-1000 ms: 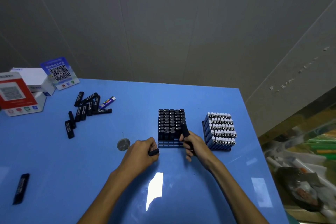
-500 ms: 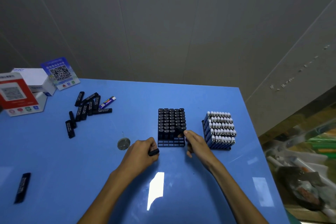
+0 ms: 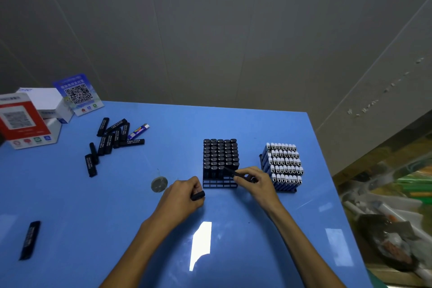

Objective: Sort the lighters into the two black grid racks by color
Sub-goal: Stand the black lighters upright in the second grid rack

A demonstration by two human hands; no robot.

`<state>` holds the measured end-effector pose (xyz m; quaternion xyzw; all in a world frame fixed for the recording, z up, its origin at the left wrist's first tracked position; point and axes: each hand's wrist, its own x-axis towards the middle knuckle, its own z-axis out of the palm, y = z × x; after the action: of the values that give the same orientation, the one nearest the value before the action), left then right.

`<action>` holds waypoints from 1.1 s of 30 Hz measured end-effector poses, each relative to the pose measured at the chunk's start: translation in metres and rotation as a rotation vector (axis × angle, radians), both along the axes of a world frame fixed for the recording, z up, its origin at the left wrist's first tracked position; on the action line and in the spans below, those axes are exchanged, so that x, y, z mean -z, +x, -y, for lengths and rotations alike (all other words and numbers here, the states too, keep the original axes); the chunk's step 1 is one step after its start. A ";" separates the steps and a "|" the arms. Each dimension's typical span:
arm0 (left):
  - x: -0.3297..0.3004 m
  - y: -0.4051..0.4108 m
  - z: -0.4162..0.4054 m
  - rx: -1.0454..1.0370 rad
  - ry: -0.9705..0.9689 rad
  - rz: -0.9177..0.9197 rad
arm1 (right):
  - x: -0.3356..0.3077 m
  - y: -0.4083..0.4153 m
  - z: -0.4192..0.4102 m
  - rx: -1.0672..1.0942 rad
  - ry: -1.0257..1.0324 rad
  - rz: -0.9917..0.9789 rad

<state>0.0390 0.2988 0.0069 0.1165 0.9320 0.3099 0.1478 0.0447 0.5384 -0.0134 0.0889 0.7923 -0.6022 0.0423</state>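
Two black grid racks stand on the blue table. The left rack point(image 3: 219, 184) holds black lighters, with its nearest rows open. The right rack point(image 3: 287, 190) is full of blue lighters with white caps. My right hand point(image 3: 256, 182) grips a black lighter point(image 3: 230, 171), tilted over the left rack's near right corner. My left hand point(image 3: 183, 196) is closed on another black lighter point(image 3: 197, 195) just left of that rack. A pile of loose black lighters point(image 3: 112, 138) and one blue lighter point(image 3: 138, 131) lie at the far left. A lone black lighter point(image 3: 30, 239) lies near left.
A round metal disc point(image 3: 159, 184) lies left of my left hand. White and red boxes point(image 3: 25, 121) and a blue QR card point(image 3: 78, 93) stand at the far left corner. The table's right edge point(image 3: 327, 170) drops to clutter on the floor.
My right hand has brought its black lighter from upright beside the rack to lying tilted over the rack's near right corner. My left hand has stayed put.
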 end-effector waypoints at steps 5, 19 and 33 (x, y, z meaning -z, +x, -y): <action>0.000 -0.001 0.000 -0.003 0.003 0.003 | 0.003 -0.002 -0.006 0.004 0.043 0.005; 0.001 -0.002 0.002 -0.018 -0.015 0.012 | 0.018 -0.021 0.000 -0.070 0.348 -0.163; 0.004 -0.007 -0.002 -0.007 -0.006 0.013 | 0.017 -0.026 0.000 -0.231 0.605 -0.272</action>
<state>0.0322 0.3012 0.0027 0.1109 0.9322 0.3085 0.1532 0.0188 0.5381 -0.0302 -0.0739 0.9380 -0.3378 -0.0240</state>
